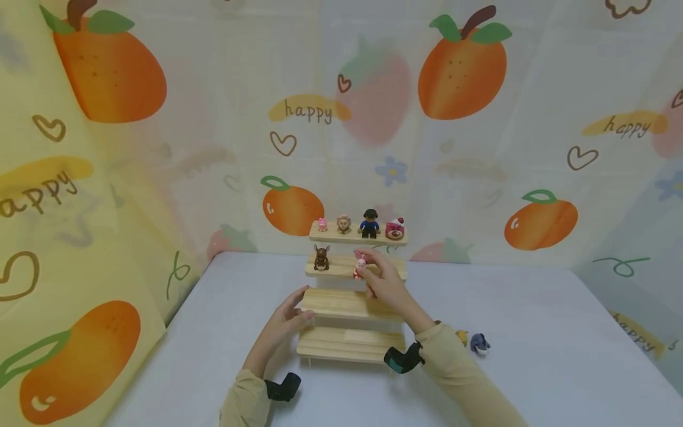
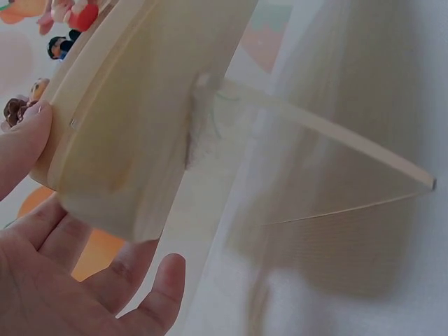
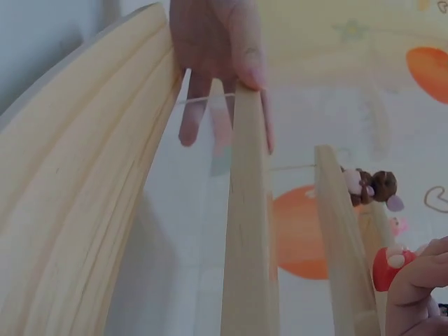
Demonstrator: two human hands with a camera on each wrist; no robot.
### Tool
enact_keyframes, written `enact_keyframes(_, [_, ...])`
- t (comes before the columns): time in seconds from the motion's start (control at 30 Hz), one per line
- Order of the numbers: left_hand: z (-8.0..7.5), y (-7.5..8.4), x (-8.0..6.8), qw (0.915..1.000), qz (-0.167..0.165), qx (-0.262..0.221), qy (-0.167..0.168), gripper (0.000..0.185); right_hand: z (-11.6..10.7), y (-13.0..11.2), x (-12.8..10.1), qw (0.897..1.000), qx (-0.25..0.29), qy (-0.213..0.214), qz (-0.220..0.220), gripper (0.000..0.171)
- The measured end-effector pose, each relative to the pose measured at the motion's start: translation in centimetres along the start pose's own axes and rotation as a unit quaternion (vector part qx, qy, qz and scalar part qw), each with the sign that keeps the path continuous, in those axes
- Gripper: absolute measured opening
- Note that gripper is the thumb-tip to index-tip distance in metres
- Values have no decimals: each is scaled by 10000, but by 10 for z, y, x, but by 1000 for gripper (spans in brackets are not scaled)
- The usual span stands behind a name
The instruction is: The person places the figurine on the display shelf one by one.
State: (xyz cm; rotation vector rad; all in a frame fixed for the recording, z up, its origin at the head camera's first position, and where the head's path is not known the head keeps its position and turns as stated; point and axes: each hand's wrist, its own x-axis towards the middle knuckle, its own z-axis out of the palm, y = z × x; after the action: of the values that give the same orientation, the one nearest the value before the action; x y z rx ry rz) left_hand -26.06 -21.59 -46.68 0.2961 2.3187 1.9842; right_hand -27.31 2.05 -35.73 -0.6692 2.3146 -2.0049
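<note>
Head view: the right hand [image 1: 385,283] pinches a small pink figure [image 1: 360,266] at the second-from-top step of a wooden stepped shelf [image 1: 347,344] while the left hand [image 1: 285,320] steadies the shelf.

The pink figure sits at the front edge of that step, right of a brown figure [image 1: 321,258]; four more figures stand along the top step [image 1: 328,235]. The right fingers are curled round the pink figure, and the left hand lies with its fingers straight against the left end of the third step, holding nothing. To do this well, I judge the figure should go down flat on its base, back from the edge and clear of the brown one, the fingers parting gently, the left hand bracing so nothing above topples. Two more figures [image 1: 479,343] lie on the table [image 1: 560,332] by the right sleeve.
</note>
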Motion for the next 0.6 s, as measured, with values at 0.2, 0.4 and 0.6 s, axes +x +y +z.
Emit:
enact_keyframes(0.2, [0,10,-4,9999,-53,-98,-106,62,14,-2,6,9998,-24,153,105,34])
enact_keyframes(0.4, [3,29,-12,9999,-34,57,-92,60,25,-4,9,9994,-72,333,93,33])
enact_keyframes(0.6, [5,34,-14,9998,-46,156,-65,59,29,-5,13,9986,7,492,217,35])
